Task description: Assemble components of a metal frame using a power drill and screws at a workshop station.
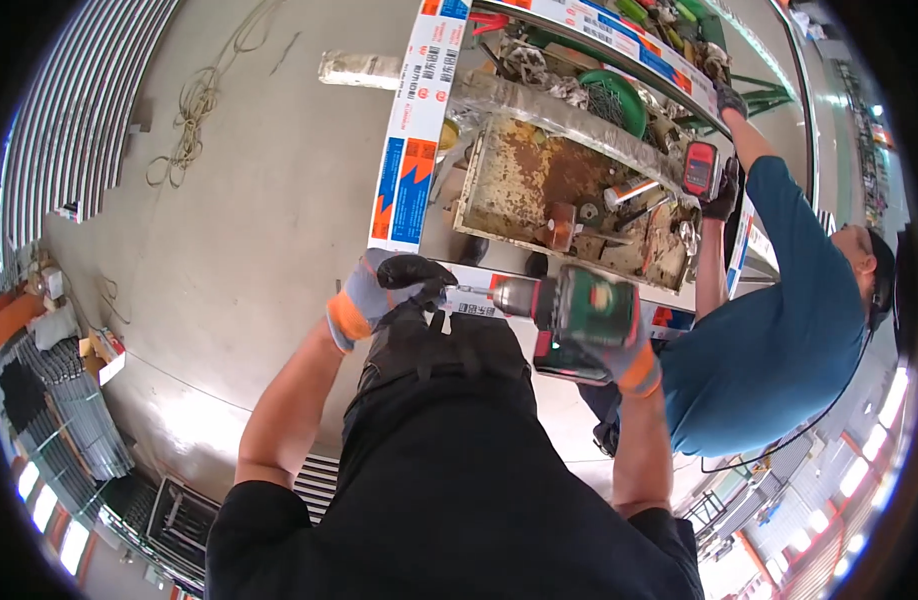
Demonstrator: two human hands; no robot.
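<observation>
A green and black cordless drill (591, 308) lies level across my front, its chuck pointing left. My gloved right hand (629, 355) is wrapped round its handle. At the tip of the drill's bit, the fingers of my gloved left hand (394, 285) are pinched together; what they hold, if anything, is too small to make out. Just beyond both hands runs a frame bar (469, 303) wrapped in printed white film. Another wrapped bar (404, 185) leads away from me on the left and meets it near my left hand.
Inside the frame stands a rusty metal tray (509, 165) with tools, and a green bowl (619, 100) of screws. At right a co-worker in a blue shirt (769, 320) leans over the frame, one gloved hand by a red power tool (700, 168). Rope (194, 115) lies on the floor at left.
</observation>
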